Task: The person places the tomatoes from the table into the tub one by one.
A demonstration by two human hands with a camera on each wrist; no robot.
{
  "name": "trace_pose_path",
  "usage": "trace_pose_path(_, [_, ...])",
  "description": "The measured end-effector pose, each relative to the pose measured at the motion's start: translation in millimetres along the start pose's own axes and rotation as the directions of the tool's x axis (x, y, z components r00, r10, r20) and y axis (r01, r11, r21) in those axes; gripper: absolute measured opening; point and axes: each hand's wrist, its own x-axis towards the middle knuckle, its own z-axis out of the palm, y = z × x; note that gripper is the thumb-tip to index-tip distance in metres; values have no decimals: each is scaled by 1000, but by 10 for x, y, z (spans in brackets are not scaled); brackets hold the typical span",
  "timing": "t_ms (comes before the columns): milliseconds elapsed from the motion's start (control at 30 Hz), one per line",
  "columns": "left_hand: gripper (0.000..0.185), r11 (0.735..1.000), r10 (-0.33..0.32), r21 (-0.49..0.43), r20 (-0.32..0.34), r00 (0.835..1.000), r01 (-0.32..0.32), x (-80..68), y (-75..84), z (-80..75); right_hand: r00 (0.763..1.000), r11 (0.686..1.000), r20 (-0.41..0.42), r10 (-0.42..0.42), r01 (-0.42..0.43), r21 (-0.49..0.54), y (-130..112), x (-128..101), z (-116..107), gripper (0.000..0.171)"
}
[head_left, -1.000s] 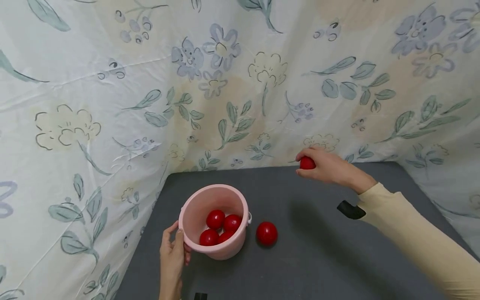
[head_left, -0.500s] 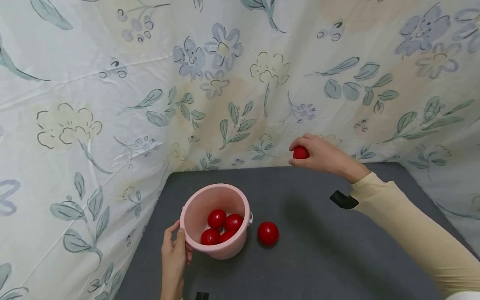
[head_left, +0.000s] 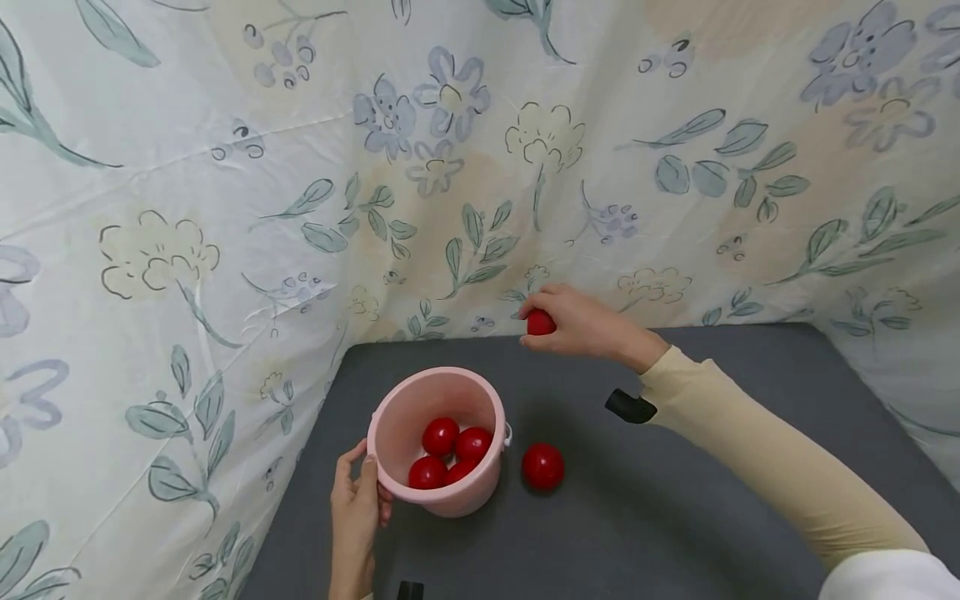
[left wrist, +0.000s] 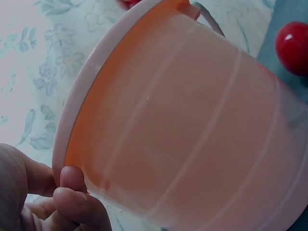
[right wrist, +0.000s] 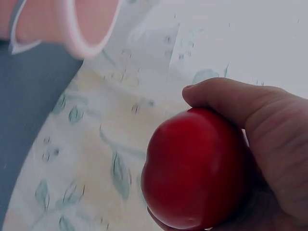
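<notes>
A pink bucket [head_left: 457,500] stands tilted a little toward me, with several glossy red round fruits [head_left: 440,437] inside. My left hand [head_left: 356,508] grips its rim at the near left; in the left wrist view thumb and fingertips pinch the rim [left wrist: 86,91]. My right hand [head_left: 577,325] is raised beyond the bucket, to its right, and holds another red fruit [right wrist: 192,168], smooth and slightly lobed, between thumb and fingers. Its underside is partly hidden by the hand. One more red fruit [head_left: 543,467] lies on the table just right of the bucket.
The dark grey table [head_left: 675,533] reaches back to a floral cloth [head_left: 420,233] that hangs behind and along the left side. A white bucket handle [head_left: 507,435] shows at the bucket's right rim.
My right hand has moved left toward the bucket with the red fruit, rising a little and then dipping. The left hand keeps its grip on the rim; the view has shifted slightly.
</notes>
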Motion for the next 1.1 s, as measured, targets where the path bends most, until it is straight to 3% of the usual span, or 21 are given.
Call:
trace_pose_path(300, [39,999,28,-36,23,999,-27,27,11,48,997,998,59,-55,53,47,-354,237,199,37])
trace_pose_path(700, [41,999,30,-24,16,999,-30,36,20,48,983,984,72,-171,167,66,-613,429,420,33])
trace_pose_path(1100, [41,999,20,-35,17,1000,-20,45,-12,-3,970,979,138,-199,189,82,-879,583,554,37])
